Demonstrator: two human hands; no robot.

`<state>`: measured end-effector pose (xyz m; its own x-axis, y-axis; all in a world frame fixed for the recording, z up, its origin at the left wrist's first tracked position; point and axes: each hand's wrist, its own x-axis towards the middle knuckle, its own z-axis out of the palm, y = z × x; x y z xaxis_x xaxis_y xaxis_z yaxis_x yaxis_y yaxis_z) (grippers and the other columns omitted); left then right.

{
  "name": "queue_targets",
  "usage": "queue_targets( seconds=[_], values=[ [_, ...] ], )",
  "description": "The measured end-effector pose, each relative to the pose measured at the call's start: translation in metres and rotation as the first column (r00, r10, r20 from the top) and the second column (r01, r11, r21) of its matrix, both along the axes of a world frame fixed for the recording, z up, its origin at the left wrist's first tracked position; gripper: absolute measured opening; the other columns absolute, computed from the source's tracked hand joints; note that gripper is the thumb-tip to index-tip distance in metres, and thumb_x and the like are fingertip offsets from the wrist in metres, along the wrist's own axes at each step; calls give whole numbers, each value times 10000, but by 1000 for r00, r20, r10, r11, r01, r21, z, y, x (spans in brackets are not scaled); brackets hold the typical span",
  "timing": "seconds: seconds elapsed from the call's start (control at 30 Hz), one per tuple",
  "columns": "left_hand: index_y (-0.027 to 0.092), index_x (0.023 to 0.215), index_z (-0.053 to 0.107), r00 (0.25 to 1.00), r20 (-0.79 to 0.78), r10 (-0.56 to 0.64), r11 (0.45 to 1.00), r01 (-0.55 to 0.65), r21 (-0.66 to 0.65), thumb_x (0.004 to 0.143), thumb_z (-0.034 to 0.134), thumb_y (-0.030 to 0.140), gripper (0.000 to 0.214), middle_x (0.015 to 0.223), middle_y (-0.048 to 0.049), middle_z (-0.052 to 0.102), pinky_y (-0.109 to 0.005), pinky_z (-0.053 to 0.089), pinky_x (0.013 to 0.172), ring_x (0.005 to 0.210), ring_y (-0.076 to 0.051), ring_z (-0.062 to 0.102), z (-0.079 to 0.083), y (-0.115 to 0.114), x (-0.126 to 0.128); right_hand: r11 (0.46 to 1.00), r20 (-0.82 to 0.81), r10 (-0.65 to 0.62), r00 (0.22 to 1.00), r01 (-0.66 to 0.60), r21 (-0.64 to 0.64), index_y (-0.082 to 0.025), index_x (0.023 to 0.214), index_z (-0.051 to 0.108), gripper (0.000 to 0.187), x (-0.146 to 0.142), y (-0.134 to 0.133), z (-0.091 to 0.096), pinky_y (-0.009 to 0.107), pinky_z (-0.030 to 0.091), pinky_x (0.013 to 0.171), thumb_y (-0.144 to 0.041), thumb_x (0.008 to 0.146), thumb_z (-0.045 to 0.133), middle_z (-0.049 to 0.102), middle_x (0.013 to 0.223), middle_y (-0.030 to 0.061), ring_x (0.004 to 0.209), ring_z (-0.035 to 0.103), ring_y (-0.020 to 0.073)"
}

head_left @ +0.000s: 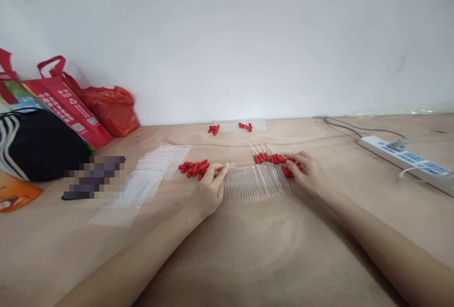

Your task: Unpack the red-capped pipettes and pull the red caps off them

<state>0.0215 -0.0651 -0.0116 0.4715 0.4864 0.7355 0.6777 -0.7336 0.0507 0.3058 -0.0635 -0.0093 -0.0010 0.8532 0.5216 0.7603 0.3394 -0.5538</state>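
Observation:
A row of clear glass dropper tubes (253,181) lies side by side on the wooden table. My left hand (212,189) is at its left end, thumb and fingers pinched around what looks like one tube. Just left of that hand lies a pile of red rubber bulbs (192,169). Behind the row, several tubes fitted with red bulbs (266,158) lie with their clear ends pointing to the wall. My right hand (305,170) is closed at their right end, fingertips on a red bulb (290,169). Its fingers partly hide the bulbs there.
Clear zip bags (151,177) lie spread on the left, near a blurred-out dark phone-like object (94,179). A filled bag (230,127) is by the wall. A black pouch (46,144) and red bags (109,110) stand far left; a power strip (407,158) with cables lies right.

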Motion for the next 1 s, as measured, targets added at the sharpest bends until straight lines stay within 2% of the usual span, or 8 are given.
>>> queue_targets(
  seconds=[0.1, 0.17, 0.23, 0.33, 0.43, 0.7, 0.87, 1.0],
  values=[
    [130, 1144, 510, 1000, 23, -22, 999, 21, 28, 831, 350, 56, 360, 874, -68, 513, -217, 485, 705, 768, -112, 545, 2, 3, 0, 986, 51, -157, 986, 160, -48, -191, 894, 601, 260, 15, 3, 4, 298, 389, 647, -349, 732, 472, 619, 772, 34, 687, 554, 166],
    [150, 1103, 537, 999, 33, -33, 998, 31, 63, 833, 375, 62, 327, 825, -48, 536, -217, 489, 705, 760, -114, 555, 2, 5, 0, 971, 96, -214, 972, 223, -91, -199, 805, 591, 225, 20, 4, 7, 305, 369, 654, -372, 699, 494, 625, 733, 21, 677, 552, 172],
    [157, 1075, 548, 999, 6, -32, 992, 31, 119, 834, 398, 70, 297, 813, -44, 568, -238, 493, 727, 761, -125, 566, 2, 6, 0, 962, 142, -223, 964, 242, -130, -210, 745, 586, 213, 22, 3, 9, 310, 349, 661, -393, 686, 495, 625, 700, 13, 678, 554, 178],
    [134, 1091, 527, 992, -121, -39, 978, 63, 199, 834, 409, 72, 289, 814, -55, 603, -267, 500, 734, 756, -146, 576, 0, 8, 1, 953, 198, -233, 952, 264, -150, -219, 714, 589, 220, 21, 1, 12, 313, 327, 664, -416, 674, 500, 625, 681, 7, 683, 554, 183],
    [81, 1126, 488, 969, -239, -54, 972, 106, 211, 832, 394, 58, 309, 778, -66, 617, -279, 505, 700, 724, -159, 577, 0, 7, 4, 949, 246, -232, 941, 275, -157, -224, 699, 593, 221, 20, 0, 13, 317, 309, 673, -425, 674, 505, 631, 688, 2, 699, 554, 184],
    [85, 992, 561, 968, -159, -194, 978, 204, 47, 824, 494, 209, 219, 791, -83, 621, -286, 510, 697, 737, -163, 565, 2, 3, 8, 932, 363, -247, 898, 323, -166, -232, 660, 622, 310, 18, -1, 14, 343, 278, 686, -483, 725, 452, 648, 711, 16, 763, 541, 214],
    [86, 973, 581, 966, -111, -235, 971, 230, -59, 759, 590, 350, 339, 794, -93, 622, -312, 515, 691, 762, -186, 567, 3, 2, 5, 929, 415, -259, 872, 342, -140, -224, 592, 625, 384, 18, -1, 12, 359, 265, 680, -458, 779, 384, 646, 717, 43, 788, 531, 232],
    [90, 1018, 571, 959, -69, -276, 957, 267, -111, 750, 595, 338, 365, 862, -111, 624, -328, 517, 729, 814, -194, 576, 5, 0, 2, 932, 409, -267, 872, 342, -122, -232, 639, 638, 345, 18, -1, 10, 355, 264, 674, -445, 773, 400, 647, 718, 36, 782, 534, 229]
  ],
)
